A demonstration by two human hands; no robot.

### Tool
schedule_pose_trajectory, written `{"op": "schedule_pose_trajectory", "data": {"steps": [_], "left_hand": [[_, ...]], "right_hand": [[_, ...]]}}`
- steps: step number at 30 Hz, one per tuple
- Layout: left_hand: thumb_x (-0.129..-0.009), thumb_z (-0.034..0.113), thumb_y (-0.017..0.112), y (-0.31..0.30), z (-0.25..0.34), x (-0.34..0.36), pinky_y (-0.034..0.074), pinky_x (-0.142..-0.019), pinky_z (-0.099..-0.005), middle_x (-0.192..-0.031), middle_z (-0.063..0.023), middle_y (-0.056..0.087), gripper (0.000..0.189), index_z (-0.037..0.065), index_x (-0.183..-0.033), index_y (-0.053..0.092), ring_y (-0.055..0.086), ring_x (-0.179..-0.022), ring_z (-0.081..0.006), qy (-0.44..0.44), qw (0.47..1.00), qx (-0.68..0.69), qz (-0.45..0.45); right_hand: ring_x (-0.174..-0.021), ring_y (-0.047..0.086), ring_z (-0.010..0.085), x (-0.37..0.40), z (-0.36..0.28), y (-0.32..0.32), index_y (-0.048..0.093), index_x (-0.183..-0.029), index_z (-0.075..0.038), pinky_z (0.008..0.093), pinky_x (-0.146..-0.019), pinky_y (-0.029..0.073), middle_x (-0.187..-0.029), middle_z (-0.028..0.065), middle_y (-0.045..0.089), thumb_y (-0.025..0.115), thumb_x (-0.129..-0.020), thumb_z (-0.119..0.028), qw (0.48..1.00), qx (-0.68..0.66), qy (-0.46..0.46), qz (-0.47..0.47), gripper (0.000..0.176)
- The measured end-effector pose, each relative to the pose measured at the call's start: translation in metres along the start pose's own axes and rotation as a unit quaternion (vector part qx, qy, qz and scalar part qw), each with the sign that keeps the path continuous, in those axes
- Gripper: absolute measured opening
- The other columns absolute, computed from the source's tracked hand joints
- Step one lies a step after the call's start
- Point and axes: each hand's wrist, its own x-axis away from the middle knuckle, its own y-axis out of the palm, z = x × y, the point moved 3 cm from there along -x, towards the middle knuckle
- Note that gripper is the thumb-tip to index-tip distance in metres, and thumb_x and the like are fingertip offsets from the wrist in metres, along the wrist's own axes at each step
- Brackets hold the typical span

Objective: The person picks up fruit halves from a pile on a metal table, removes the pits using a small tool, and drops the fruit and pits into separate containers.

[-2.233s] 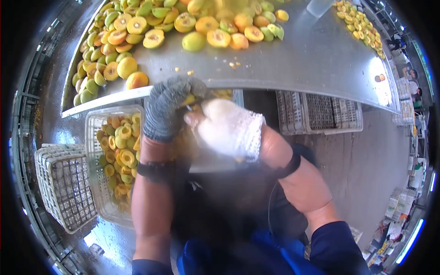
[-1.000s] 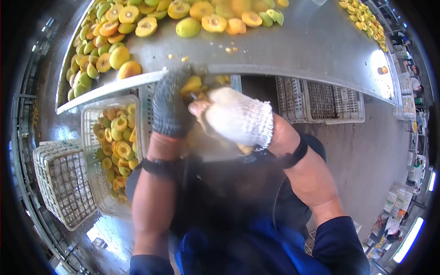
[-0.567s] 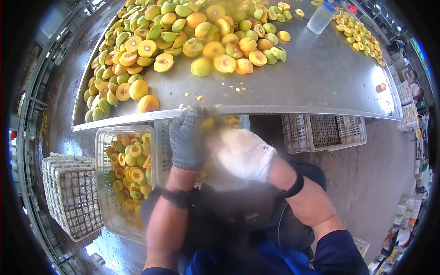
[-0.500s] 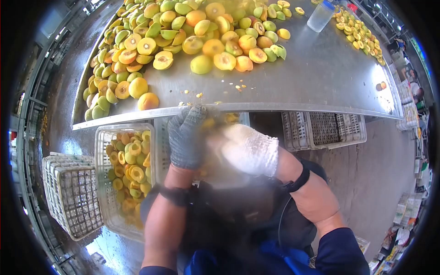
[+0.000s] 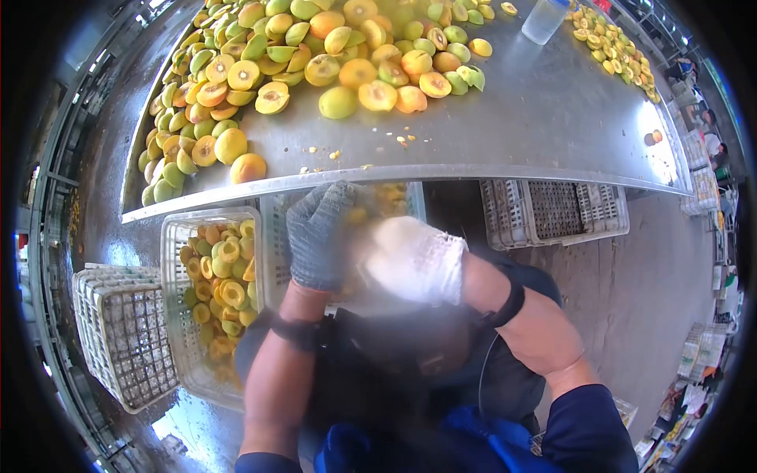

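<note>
My left hand (image 5: 317,240), in a grey knit glove, is just below the metal table's front edge with its fingers curled. Close to its right, my right hand (image 5: 414,260) in a white glove is bent inward, also closed. A hazy smear covers the space between them, so whatever the fingers hold is hidden. Below the hands sits a crate (image 5: 276,236) with yellow fruit pieces partly showing. To the left, another pale crate (image 5: 169,260) contains halved yellow stone fruit (image 5: 233,295), several with hollow centres. A large heap of cut yellow-green fruit (image 5: 272,98) covers the table's left side.
The metal table (image 5: 505,134) spans the front, with small scraps near its edge. A plastic bottle (image 5: 544,22) and a smaller fruit pile (image 5: 611,47) are at the far right. Crates stand under the table (image 5: 552,213) and at the far left (image 5: 126,339).
The view has shifted slightly, so the table and fruit sit a little higher and further left. My right hand has moved slightly left, closer to my left hand, which stays nearly in place.
</note>
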Motion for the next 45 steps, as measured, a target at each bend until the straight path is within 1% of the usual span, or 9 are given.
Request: {"op": "schedule_pose_trajectory", "data": {"steps": [4, 9, 15, 24, 30, 33, 36, 39, 45], "left_hand": [[-0.088, 0.027, 0.079, -0.013, 0.032, -0.012, 0.057, -0.072, -0.0316, -0.088, -0.0081, 0.072, 0.028, 0.001, -0.095, 0.069, 0.068, -0.077, -0.019, 0.134, 0.991, -0.025, -0.014], [-0.086, 0.03, 0.082, 0.0, 0.011, -0.003, 0.057, -0.077, -0.0334, -0.095, -0.0083, 0.074, 0.032, 0.002, -0.099, 0.072, 0.071, -0.088, -0.0204, -0.118, 0.973, 0.197, -0.019], [-0.099, 0.017, 0.069, 0.0, -0.004, 0.016, 0.057, -0.089, -0.0348, -0.108, -0.0106, 0.072, 0.023, 0.0, -0.115, 0.066, 0.069, -0.099, -0.0205, -0.054, 0.989, 0.136, -0.027], [-0.105, 0.024, 0.06, 0.001, 0.001, 0.002, 0.056, -0.079, -0.032, -0.097, -0.0092, 0.072, 0.027, -0.001, -0.099, 0.069, 0.069, -0.089, -0.0182, -0.109, 0.981, 0.161, 0.022], [-0.084, 0.003, 0.07, -0.017, 0.04, -0.011, 0.057, -0.076, -0.0352, -0.093, -0.0076, 0.076, 0.014, 0.007, -0.096, 0.074, 0.073, -0.084, -0.0233, 0.045, 0.997, -0.041, 0.052], [-0.084, 0.002, 0.07, -0.019, 0.041, -0.006, 0.058, -0.077, -0.0354, -0.093, -0.0085, 0.075, 0.014, 0.007, -0.097, 0.074, 0.073, -0.085, -0.0233, -0.036, 0.988, 0.134, 0.074], [-0.088, 0.007, 0.067, -0.016, 0.03, 0.0, 0.058, -0.077, -0.0349, -0.092, -0.0086, 0.075, 0.011, 0.006, -0.096, 0.074, 0.073, -0.085, -0.0228, -0.068, 0.979, 0.178, 0.067], [-0.105, 0.04, 0.054, -0.008, 0.013, 0.005, 0.056, -0.075, -0.0321, -0.09, -0.0079, 0.074, 0.047, -0.001, -0.094, 0.073, 0.069, -0.08, -0.0162, -0.142, 0.955, 0.244, 0.087], [-0.077, 0.0, 0.071, 0.0, 0.015, 0.003, 0.056, -0.072, -0.0351, -0.089, -0.0078, 0.074, 0.016, 0.006, -0.091, 0.072, 0.072, -0.081, -0.0253, -0.153, 0.957, 0.235, 0.077]], "right_hand": [[-0.069, 0.067, 0.0322, 0.007, 0.008, 0.003, 0.068, -0.094, -0.004, 0.0412, -0.064, 0.056, -0.077, 0.0157, 0.067, 0.056, -0.092, -0.016, 0.991, -0.133, 0.005, -0.028, 0.017], [-0.046, 0.056, 0.0139, 0.009, 0.018, 0.013, 0.066, -0.093, -0.005, 0.0314, -0.044, 0.046, -0.062, 0.0027, 0.059, 0.052, -0.107, -0.042, 0.895, -0.398, 0.196, -0.038, 0.043], [-0.049, 0.054, 0.0083, 0.008, 0.025, 0.009, 0.069, -0.099, -0.008, 0.0258, -0.043, 0.042, -0.065, -0.0021, 0.058, 0.056, -0.106, -0.045, 0.822, -0.534, 0.179, -0.082, 0.04], [-0.08, 0.069, 0.0341, 0.007, 0.0, -0.004, 0.067, -0.105, 0.002, 0.0445, -0.078, 0.052, -0.085, 0.0223, 0.07, 0.052, -0.106, -0.035, 0.98, -0.119, 0.143, 0.064, 0.04], [-0.061, 0.062, 0.0083, 0.017, -0.002, 0.007, 0.067, -0.092, -0.011, 0.0276, -0.047, 0.045, -0.069, -0.0011, 0.061, 0.057, -0.107, -0.043, 0.767, -0.6, 0.227, -0.031, 0.037], [-0.06, 0.062, 0.009, 0.016, -0.015, 0.015, 0.066, -0.092, -0.012, 0.0273, -0.048, 0.047, -0.067, -0.0025, 0.059, 0.057, -0.107, -0.039, 0.71, -0.666, 0.228, 0.024, 0.032], [-0.062, 0.066, 0.021, 0.007, -0.009, 0.009, 0.067, -0.092, -0.009, 0.0348, -0.056, 0.052, -0.065, 0.0046, 0.062, 0.056, -0.106, -0.032, 0.883, -0.454, -0.004, 0.118, 0.029], [-0.07, 0.069, 0.0356, 0.009, -0.016, 0.006, 0.068, -0.092, -0.007, 0.0447, -0.065, 0.055, -0.07, 0.0167, 0.066, 0.056, -0.103, -0.03, 0.968, -0.201, 0.018, 0.15, 0.029], [-0.067, 0.068, 0.041, 0.017, -0.033, -0.002, 0.064, -0.101, -0.004, 0.0511, -0.059, 0.053, -0.078, 0.0183, 0.069, 0.055, -0.1, -0.024, 0.99, 0.046, 0.079, 0.108, 0.021]]}}
